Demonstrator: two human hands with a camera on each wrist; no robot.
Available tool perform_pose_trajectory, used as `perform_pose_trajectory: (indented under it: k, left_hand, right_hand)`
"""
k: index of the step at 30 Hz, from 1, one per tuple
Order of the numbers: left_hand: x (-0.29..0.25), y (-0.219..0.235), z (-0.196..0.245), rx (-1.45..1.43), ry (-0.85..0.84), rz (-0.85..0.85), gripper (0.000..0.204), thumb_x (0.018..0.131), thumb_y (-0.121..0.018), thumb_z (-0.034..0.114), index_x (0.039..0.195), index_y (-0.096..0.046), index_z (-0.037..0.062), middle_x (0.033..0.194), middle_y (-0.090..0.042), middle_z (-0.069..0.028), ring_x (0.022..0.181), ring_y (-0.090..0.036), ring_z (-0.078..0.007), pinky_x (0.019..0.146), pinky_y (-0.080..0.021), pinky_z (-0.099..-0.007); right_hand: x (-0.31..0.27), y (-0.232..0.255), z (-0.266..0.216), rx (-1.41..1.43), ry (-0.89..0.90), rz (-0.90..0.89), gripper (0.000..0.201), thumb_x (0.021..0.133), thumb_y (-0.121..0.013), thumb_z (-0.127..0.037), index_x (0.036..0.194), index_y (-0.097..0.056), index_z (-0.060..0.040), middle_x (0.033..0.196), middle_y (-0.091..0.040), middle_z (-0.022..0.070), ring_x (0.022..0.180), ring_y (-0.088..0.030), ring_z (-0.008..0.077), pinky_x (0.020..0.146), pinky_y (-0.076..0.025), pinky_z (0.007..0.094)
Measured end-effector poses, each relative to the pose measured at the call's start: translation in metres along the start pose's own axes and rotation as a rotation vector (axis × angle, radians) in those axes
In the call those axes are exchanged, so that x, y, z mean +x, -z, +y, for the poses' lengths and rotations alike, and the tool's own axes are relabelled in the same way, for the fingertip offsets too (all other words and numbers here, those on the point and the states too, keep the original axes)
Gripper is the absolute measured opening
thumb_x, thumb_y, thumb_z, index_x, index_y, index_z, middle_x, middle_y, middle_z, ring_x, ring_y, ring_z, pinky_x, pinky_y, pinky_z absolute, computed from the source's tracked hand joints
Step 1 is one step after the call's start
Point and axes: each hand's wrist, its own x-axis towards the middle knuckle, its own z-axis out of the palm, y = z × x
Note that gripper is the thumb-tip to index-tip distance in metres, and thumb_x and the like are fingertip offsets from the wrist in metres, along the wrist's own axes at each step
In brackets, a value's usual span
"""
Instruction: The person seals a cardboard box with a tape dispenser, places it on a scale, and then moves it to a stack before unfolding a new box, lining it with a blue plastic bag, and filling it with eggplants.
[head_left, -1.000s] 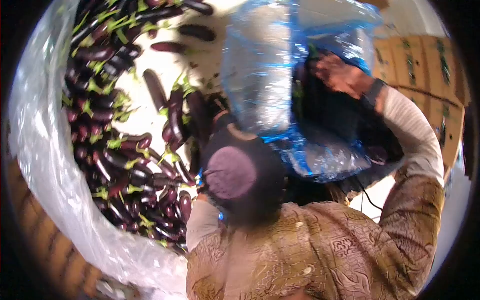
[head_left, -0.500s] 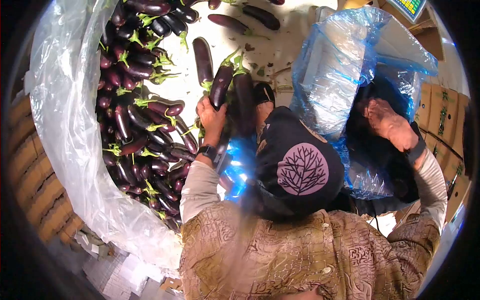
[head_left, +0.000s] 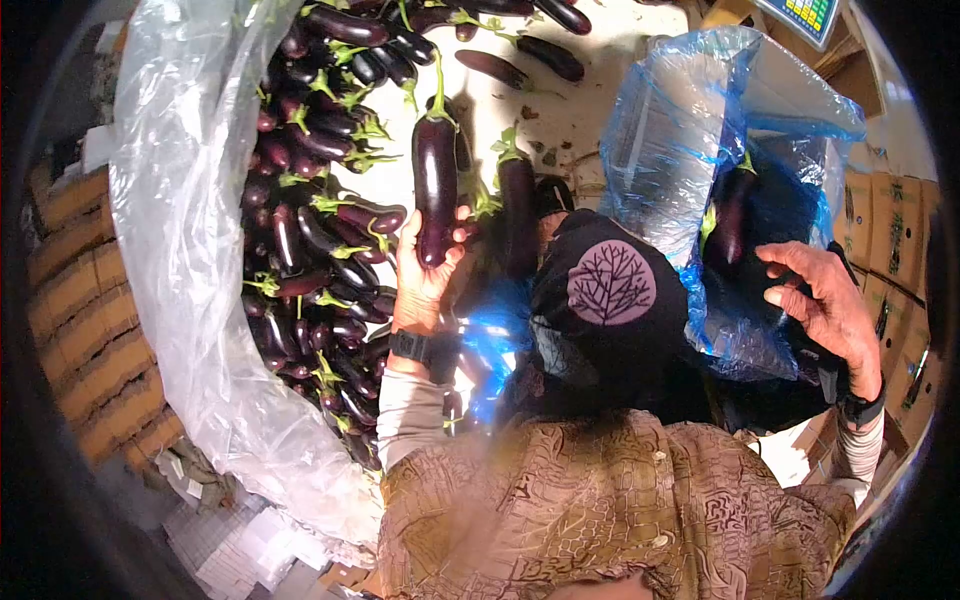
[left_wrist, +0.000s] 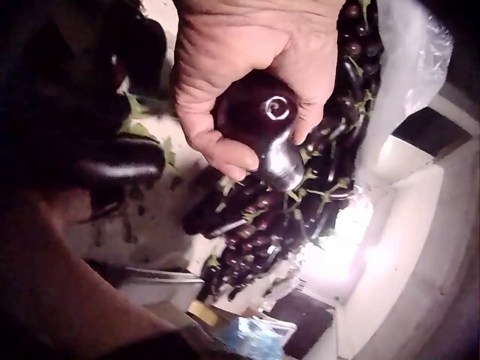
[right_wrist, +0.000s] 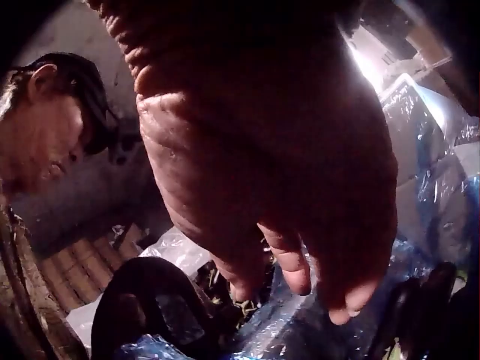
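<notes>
My left hand (head_left: 425,265) grips the lower end of a dark purple eggplant (head_left: 435,185), held upright with its green stem pointing away from me. In the left wrist view the left hand's fingers (left_wrist: 225,154) curl round the eggplant's rounded end (left_wrist: 259,120). My right hand (head_left: 825,300) hovers with fingers spread and relaxed beside the mouth of a blue plastic bag (head_left: 680,150), holding nothing. An eggplant in the bag (head_left: 730,225) shows through the opening. From the right wrist camera, the right hand's fingers (right_wrist: 292,262) hang loosely over the blue plastic bag (right_wrist: 300,330).
A large heap of eggplants (head_left: 310,260) lies on the left, lined by a clear plastic sheet (head_left: 170,230). Loose eggplants (head_left: 555,55) lie on the pale floor beyond. Cardboard boxes (head_left: 890,250) stand at the right, stacked crates (head_left: 90,330) at the left. A scale display (head_left: 815,15) sits top right.
My left hand has lifted one eggplant clear of the pile and holds it upright. My right hand has come out of the blue bag and now hovers spread beside it.
</notes>
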Motion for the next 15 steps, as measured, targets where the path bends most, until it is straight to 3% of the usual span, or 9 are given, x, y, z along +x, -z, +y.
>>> perform_pose_trajectory:
  k: [3,5,7,9,10,11,13,15]
  left_hand:
    - [-0.021,-0.038,0.010,-0.087,0.011,-0.178,0.062,0.098,-0.047,0.040,0.136,-0.036,-0.0076,0.110,-0.054,-0.0320,0.068,-0.053,-0.0248,0.047,-0.047,-0.0289]
    - [-0.035,-0.068,0.014,-0.086,0.062,-0.240,0.074,0.096,-0.049,0.044,0.144,-0.026,-0.0064,0.107,-0.052,-0.0301,0.066,-0.051,-0.0243,0.046,-0.044,-0.0284]
    - [-0.050,-0.106,0.011,-0.058,0.048,-0.241,0.077,0.095,-0.049,0.045,0.146,-0.022,-0.0058,0.104,-0.052,-0.0294,0.065,-0.051,-0.0245,0.046,-0.044,-0.0282]
    - [-0.061,-0.129,0.009,-0.026,0.048,-0.286,0.080,0.096,-0.048,0.048,0.147,-0.020,-0.0061,0.098,-0.052,-0.0295,0.059,-0.049,-0.0218,0.043,-0.041,-0.0269]
    - [-0.068,-0.143,0.005,0.270,-0.068,-0.218,0.080,0.096,-0.046,0.049,0.146,-0.020,-0.0065,0.095,-0.052,-0.0290,0.055,-0.048,-0.0199,0.040,-0.040,-0.0259]
    - [-0.074,-0.161,-0.002,0.201,-0.018,-0.261,0.079,0.096,-0.046,0.050,0.145,-0.022,-0.0072,0.089,-0.052,-0.0272,0.053,-0.048,-0.0185,0.037,-0.038,-0.0250]
    - [-0.085,-0.196,-0.015,0.069,0.089,-0.337,0.077,0.096,-0.045,0.051,0.142,-0.028,-0.0085,0.077,-0.052,-0.0236,0.047,-0.048,-0.0157,0.032,-0.036,-0.0232]
    - [-0.097,-0.231,-0.039,0.134,0.041,-0.146,0.071,0.096,-0.041,0.052,0.140,-0.036,-0.0044,0.088,-0.057,-0.0227,0.050,-0.053,-0.0174,0.034,-0.040,-0.0237]
  right_hand:
    - [-0.005,-0.004,-0.007,0.174,-0.010,-0.002,0.037,0.083,-0.070,-0.013,0.116,-0.060,0.0015,0.104,-0.065,0.0151,0.089,-0.066,0.0256,0.076,-0.053,0.0340]
    - [-0.006,-0.004,-0.011,0.175,0.100,-0.025,0.037,0.083,-0.069,-0.012,0.117,-0.060,0.0011,0.103,-0.066,0.0150,0.088,-0.066,0.0254,0.077,-0.053,0.0339]
    - [-0.004,-0.001,-0.025,0.197,0.099,-0.025,0.035,0.085,-0.067,-0.011,0.117,-0.060,0.0011,0.102,-0.067,0.0141,0.089,-0.065,0.0234,0.082,-0.052,0.0326]
    - [0.001,-0.004,-0.036,0.450,0.091,0.003,0.034,0.088,-0.065,-0.011,0.118,-0.060,0.0017,0.104,-0.067,0.0126,0.094,-0.065,0.0209,0.087,-0.050,0.0314]
    - [0.004,0.000,-0.041,0.477,0.034,-0.069,0.041,0.090,-0.065,-0.013,0.127,-0.055,0.0005,0.117,-0.064,0.0143,0.110,-0.060,0.0201,0.094,-0.046,0.0311]
    - [0.010,-0.001,-0.044,0.478,0.044,-0.064,0.041,0.090,-0.065,-0.013,0.127,-0.055,0.0005,0.117,-0.064,0.0143,0.110,-0.060,0.0201,0.094,-0.046,0.0311]
    - [0.021,-0.009,-0.044,0.739,0.305,-0.081,0.057,0.089,-0.065,-0.016,0.140,-0.045,-0.0050,0.138,-0.051,0.0133,0.126,-0.049,0.0206,0.103,-0.040,0.0337]
    - [0.035,-0.010,-0.056,0.875,0.498,-0.071,0.063,0.092,-0.062,-0.029,0.145,-0.037,-0.0065,0.148,-0.039,0.0117,0.136,-0.038,0.0205,0.107,-0.035,0.0354]
